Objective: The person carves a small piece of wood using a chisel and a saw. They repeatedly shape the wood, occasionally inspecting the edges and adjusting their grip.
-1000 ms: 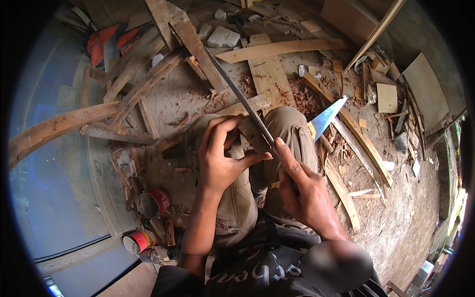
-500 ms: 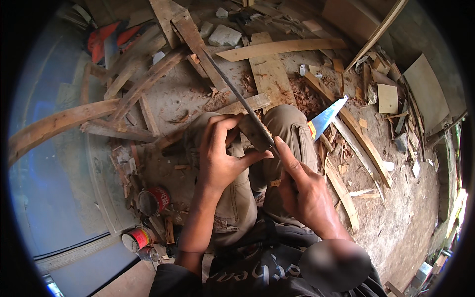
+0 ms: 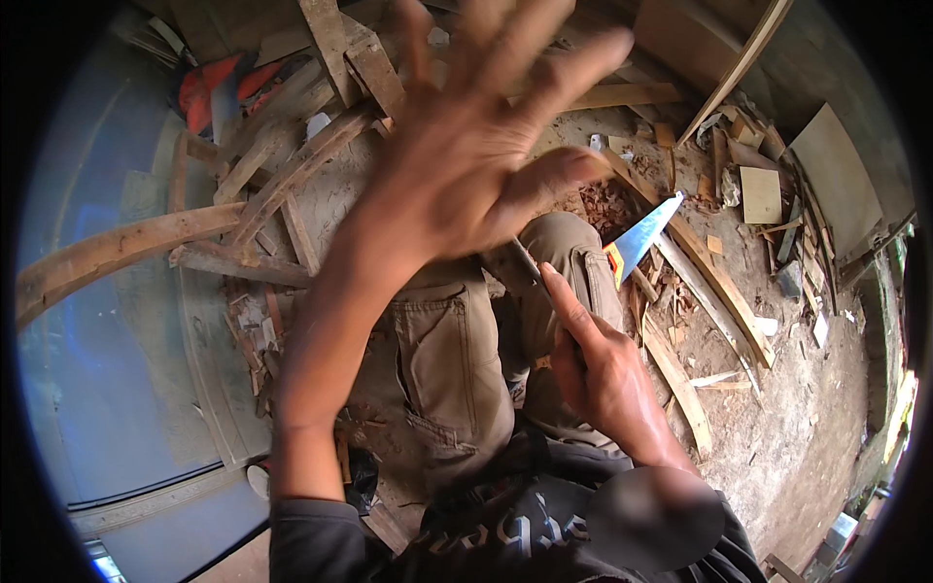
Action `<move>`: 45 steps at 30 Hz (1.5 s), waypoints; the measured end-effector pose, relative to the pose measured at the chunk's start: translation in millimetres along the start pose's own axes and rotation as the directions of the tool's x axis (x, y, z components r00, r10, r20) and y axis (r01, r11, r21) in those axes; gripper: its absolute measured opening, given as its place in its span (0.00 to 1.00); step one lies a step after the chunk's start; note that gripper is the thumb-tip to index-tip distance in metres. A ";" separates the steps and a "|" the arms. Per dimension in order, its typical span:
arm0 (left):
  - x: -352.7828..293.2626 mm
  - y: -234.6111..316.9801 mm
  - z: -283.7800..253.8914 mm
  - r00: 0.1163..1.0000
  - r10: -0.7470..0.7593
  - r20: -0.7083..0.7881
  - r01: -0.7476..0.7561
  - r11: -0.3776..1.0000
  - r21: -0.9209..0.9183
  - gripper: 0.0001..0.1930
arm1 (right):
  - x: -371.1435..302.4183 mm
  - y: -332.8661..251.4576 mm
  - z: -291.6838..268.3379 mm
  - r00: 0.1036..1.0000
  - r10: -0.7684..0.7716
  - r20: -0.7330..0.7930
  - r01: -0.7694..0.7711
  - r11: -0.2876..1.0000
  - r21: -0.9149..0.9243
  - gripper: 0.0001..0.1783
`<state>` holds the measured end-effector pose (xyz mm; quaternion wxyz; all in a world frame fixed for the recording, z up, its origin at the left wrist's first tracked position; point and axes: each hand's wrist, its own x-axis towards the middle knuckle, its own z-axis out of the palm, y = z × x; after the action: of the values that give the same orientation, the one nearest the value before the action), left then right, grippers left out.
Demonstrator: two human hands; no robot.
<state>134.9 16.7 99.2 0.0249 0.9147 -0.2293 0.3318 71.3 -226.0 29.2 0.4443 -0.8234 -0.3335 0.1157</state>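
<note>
My left hand is raised high and close to the camera, smeared a little by motion. Its fingers are spread wide, with nothing seen in them. My right hand is closed above my right thigh, its index finger stretched along a long, thin, dark tool. Only a short length of that tool shows; my left hand covers the rest, so its exact kind is unclear. Beyond my right knee lies a handsaw with a bright tapering blade and an orange-yellow end.
Long wooden strips lie on the dirt floor at the right. A rough timber frame stands at the left, beside a blue-grey panel. Wood shavings and offcuts litter the ground. A pale board leans at the far right.
My left hand has let go of the small dark block it held against the tool and swung upward, opening wide. The block is now out of sight. My right hand has barely moved.
</note>
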 end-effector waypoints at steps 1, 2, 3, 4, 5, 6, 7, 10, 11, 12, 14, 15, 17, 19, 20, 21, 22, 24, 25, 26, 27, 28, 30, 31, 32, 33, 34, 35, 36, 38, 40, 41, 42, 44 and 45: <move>-15.9 -4.4 33.7 0.984 -0.040 0.175 0.017 0.991 0.135 0.41 | 1.0 -5.4 -1.8 0.999 0.018 0.038 -0.020 0.999 0.036 0.44; -3.6 9.7 35.1 0.838 -0.251 0.485 -0.153 0.744 0.650 0.47 | 1.8 -6.0 -9.2 0.997 0.053 0.048 -0.056 0.997 0.053 0.44; 7.7 -1.8 34.7 0.900 -0.101 0.425 -0.076 0.922 0.380 0.49 | 3.8 2.9 -7.3 0.999 0.036 0.015 -0.036 0.999 0.008 0.45; 7.8 -9.9 27.0 0.940 0.008 0.340 -0.026 0.998 0.049 0.50 | 1.3 9.3 1.9 1.000 0.028 0.014 -0.028 0.999 -0.026 0.45; 12.1 -10.0 21.1 0.960 0.028 0.278 -0.053 0.995 0.080 0.50 | 1.6 7.3 1.6 1.000 0.005 0.011 -0.005 1.000 -0.022 0.45; 29.3 -9.1 5.8 0.976 0.054 0.210 -0.081 0.989 0.126 0.49 | 7.6 10.1 -1.6 1.000 -0.013 -0.001 0.013 1.000 -0.007 0.44; 43.4 -6.3 -6.1 0.985 0.086 0.149 -0.108 0.983 0.148 0.48 | 7.2 10.5 -3.1 1.000 -0.006 -0.013 0.006 1.000 0.008 0.43; 67.1 -5.6 -44.4 0.984 0.143 0.111 -0.140 0.990 -0.034 0.46 | 3.3 6.5 -0.1 1.000 0.017 0.003 -0.017 1.000 0.013 0.42; 56.3 -1.9 -9.9 0.969 0.107 0.221 -0.144 0.977 0.160 0.45 | 1.7 8.0 1.3 1.000 0.023 -0.007 -0.023 1.000 0.017 0.42; 30.4 -4.4 23.3 0.941 0.015 0.338 -0.151 0.912 0.380 0.44 | 4.2 4.3 4.8 1.000 -0.005 0.012 0.005 0.999 0.043 0.42; 3.0 -22.9 50.9 0.936 -0.020 0.351 0.050 0.996 -0.077 0.44 | 6.6 -1.2 -0.3 0.998 0.002 0.060 -0.007 0.996 0.094 0.42; 7.1 -24.3 50.2 0.950 -0.011 0.312 0.033 0.997 -0.065 0.42 | 6.4 1.6 3.3 0.999 -0.005 0.042 0.001 0.995 0.103 0.42; 14.8 -26.3 47.4 0.972 0.004 0.235 0.004 0.999 -0.034 0.40 | 3.6 6.8 11.4 1.000 -0.018 0.006 0.017 0.998 0.063 0.43; 43.8 -10.1 17.2 0.985 0.073 0.154 -0.064 0.996 -0.059 0.41 | 5.0 7.6 8.5 1.000 0.018 -0.007 -0.017 0.999 0.039 0.42; 61.1 1.8 -7.6 0.988 0.103 0.116 -0.094 0.993 -0.076 0.42 | 1.5 6.4 7.6 0.999 0.042 -0.009 -0.042 0.999 0.029 0.42; 73.7 3.3 -29.3 0.963 0.184 0.196 -0.143 0.968 -0.206 0.41 | -0.4 10.4 6.5 0.998 0.049 -0.035 -0.047 0.998 0.039 0.41; 59.0 -1.9 -14.7 0.930 0.090 0.357 -0.067 0.995 -0.076 0.43 | 0.0 5.9 7.9 0.999 0.044 -0.022 -0.043 0.998 0.043 0.41; 6.4 -20.5 47.1 0.777 -0.155 0.610 0.028 0.977 0.213 0.47 | 2.6 -2.8 11.1 1.000 0.029 0.005 -0.029 0.998 0.053 0.40; -5.4 -29.5 51.9 0.961 -0.089 0.263 0.122 0.986 -0.110 0.42 | 3.5 -5.4 11.0 1.000 -0.007 -0.005 0.008 1.000 0.025 0.39; 2.9 -34.7 50.3 0.954 -0.065 0.294 0.091 0.993 -0.074 0.42 | 6.5 -4.0 13.7 1.000 -0.012 -0.029 0.013 1.000 0.021 0.40; 9.1 -34.4 45.5 0.941 -0.063 0.333 0.079 0.996 -0.036 0.41 | 8.0 0.1 17.2 0.999 -0.016 -0.033 0.017 1.000 0.022 0.40; 15.1 -32.2 40.2 0.926 -0.063 0.373 0.067 0.998 0.003 0.41 | 8.8 3.3 19.8 0.999 -0.021 -0.034 0.022 0.999 0.023 0.40; 39.3 -21.9 19.5 0.986 0.025 0.168 -0.039 0.996 0.085 0.42 | 5.7 8.0 19.1 0.999 0.008 -0.046 -0.007 1.000 0.027 0.40; 54.9 -6.1 3.8 0.996 0.055 0.064 -0.064 0.988 0.142 0.46 | 3.9 8.0 15.8 0.998 0.040 -0.052 -0.039 0.999 0.027 0.40; 51.4 -5.9 5.7 0.997 0.060 0.041 -0.065 0.986 0.154 0.47 | 3.0 6.8 15.2 0.997 0.054 -0.048 -0.053 0.998 0.033 0.40; 46.6 -5.9 1.2 0.998 0.058 0.025 -0.062 0.982 0.179 0.49 | 3.2 3.4 15.7 0.998 0.046 -0.042 -0.044 0.998 0.037 0.40; 30.5 -21.0 23.1 0.996 0.042 0.079 -0.053 0.990 0.133 0.47 | 5.6 4.2 20.8 0.998 0.018 -0.058 -0.014 0.998 0.060 0.40; 15.4 -35.9 49.7 0.991 0.032 0.129 -0.042 0.996 0.079 0.45 | 8.6 9.7 26.2 0.997 -0.004 -0.079 0.010 0.997 0.078 0.40; 1.3 -40.0 50.5 0.977 0.005 0.214 -0.018 0.998 0.056 0.43 | 5.2 8.5 32.3 0.996 -0.017 -0.093 0.026 0.994 0.104 0.40; 3.5 -48.2 48.9 0.928 -0.007 0.373 -0.012 0.999 0.048 0.39 | 10.6 11.4 38.0 0.992 -0.044 -0.117 0.047 0.999 0.021 0.39; 5.4 -54.7 45.1 0.934 -0.044 0.354 0.071 0.995 -0.063 0.41 | 14.8 7.0 38.0 0.995 -0.014 -0.097 0.020 0.998 0.055 0.39; 5.9 -57.7 41.2 0.936 -0.065 0.346 0.112 0.987 -0.118 0.42 | 13.9 6.7 39.1 0.993 -0.007 -0.119 0.013 0.999 0.049 0.38; 6.9 -58.7 33.1 0.951 -0.069 0.302 0.098 0.992 -0.082 0.43 | 13.0 6.2 38.2 0.994 0.005 -0.107 0.000 0.999 0.043 0.38; 21.5 -56.8 7.1 0.976 -0.061 0.209 0.068 0.997 -0.023 0.45 | 13.5 8.4 35.5 0.995 0.041 -0.095 -0.039 0.999 0.023 0.37; 32.1 -45.7 -9.7 0.994 -0.008 0.110 0.011 1.000 -0.026 0.44 | 11.0 12.3 35.6 0.995 0.045 -0.087 -0.044 0.999 0.009 0.36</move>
<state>170.7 46.6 131.5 0.0262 0.9323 -0.2302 0.2777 67.8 -200.2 -0.2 0.4587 -0.8333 -0.2950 0.0907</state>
